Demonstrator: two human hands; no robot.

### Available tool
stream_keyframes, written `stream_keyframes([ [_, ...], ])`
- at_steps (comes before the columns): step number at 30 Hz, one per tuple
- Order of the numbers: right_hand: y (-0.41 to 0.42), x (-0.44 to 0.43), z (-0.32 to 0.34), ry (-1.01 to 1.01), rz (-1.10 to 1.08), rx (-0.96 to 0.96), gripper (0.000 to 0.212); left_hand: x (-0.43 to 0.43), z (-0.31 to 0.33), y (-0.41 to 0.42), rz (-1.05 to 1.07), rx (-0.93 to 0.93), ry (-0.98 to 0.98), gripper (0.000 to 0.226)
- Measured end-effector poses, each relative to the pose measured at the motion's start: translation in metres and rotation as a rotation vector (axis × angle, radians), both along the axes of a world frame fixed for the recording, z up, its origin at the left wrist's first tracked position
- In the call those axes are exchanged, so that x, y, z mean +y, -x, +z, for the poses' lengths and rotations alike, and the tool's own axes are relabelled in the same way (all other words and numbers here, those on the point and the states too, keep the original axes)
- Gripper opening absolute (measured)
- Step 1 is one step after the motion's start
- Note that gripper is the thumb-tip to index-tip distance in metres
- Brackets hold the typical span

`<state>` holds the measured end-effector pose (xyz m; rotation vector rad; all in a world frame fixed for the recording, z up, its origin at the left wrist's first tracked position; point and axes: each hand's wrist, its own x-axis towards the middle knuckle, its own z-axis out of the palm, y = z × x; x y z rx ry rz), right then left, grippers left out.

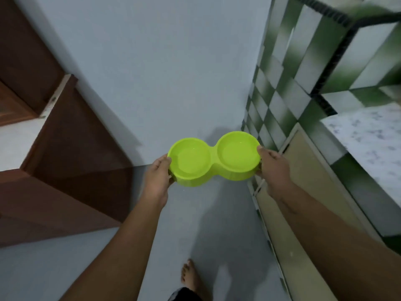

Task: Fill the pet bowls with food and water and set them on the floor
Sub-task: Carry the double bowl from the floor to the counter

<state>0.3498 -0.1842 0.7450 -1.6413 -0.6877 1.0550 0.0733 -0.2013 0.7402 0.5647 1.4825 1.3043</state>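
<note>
Progress looked partial at this point: I held the lime-green double bowl [213,158] level between my hands, in the air and well above the floor [130,246]. My left hand [157,179] gripped its left end, thumb over the rim and fingers curled underneath. My right hand [274,168] gripped the right end, thumb on the rim. Both the left well [191,159] and the right well [237,152] showed a pale sheen that might have been water, though I could not tell for sure, and I saw no kibble or other food in either. So, as I judged it, the food was left to do, perhaps the water too, and the setting down had not yet happened. Beyond my right hand ran a speckled tabletop [368,135] with a cabinet door [303,170] under it and green checked tiles [282,83] behind. Beyond my left hand stood a brown wooden door [71,137]. Below my hands, my bare foot [191,276] was on the grey floor. With liquid possibly in the wells, I reckoned the bowl had to be kept level on the way down.
</note>
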Motion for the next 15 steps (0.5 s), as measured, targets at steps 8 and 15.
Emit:
stream_keyframes([
  [8,-0.047,-0.112,0.014,-0.014,-0.185,0.026,0.020,-0.065,0.010,-0.051,-0.192,-0.010,0.001,0.013],
  [15,-0.029,-0.197,0.025,-0.087,-0.403,0.056,0.026,-0.108,0.024,-0.041,-0.391,0.036,-0.017,0.014],
])
